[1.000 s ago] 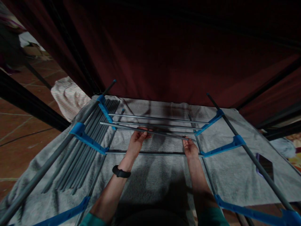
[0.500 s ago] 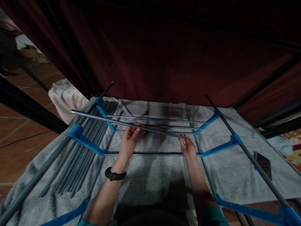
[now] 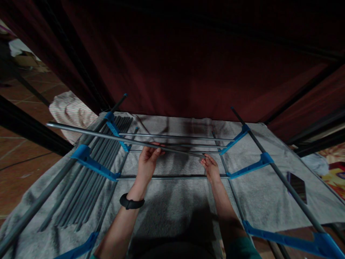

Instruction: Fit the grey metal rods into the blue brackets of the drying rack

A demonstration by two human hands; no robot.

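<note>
A loose grey metal tube [image 3: 107, 136] slants across the frame, its left end raised higher. My left hand [image 3: 147, 158], with a black band on the wrist, pinches it near the middle. At the tube's right end, the fingers of my right hand [image 3: 211, 167] are closed on the tip. Below and behind lies a rack frame of grey tubes joined by blue plastic brackets: a left bracket [image 3: 94, 163] and a right bracket [image 3: 249, 168]. A crossbar [image 3: 172, 177] spans between these two, and several crossbars lie farther back.
Several loose grey tubes [image 3: 88, 190] lie side by side on the grey blanket [image 3: 169, 208] at the left. A phone [image 3: 297, 187] rests on the blanket at the right. A dark red curtain [image 3: 175, 72] hangs behind, and a striped cloth [image 3: 72, 111] sits beyond the far left corner.
The tube has shifted left, its left end reaching farther out. My right hand has moved slightly left with the tube's end; my left hand stays almost in place. The view has shifted slightly.
</note>
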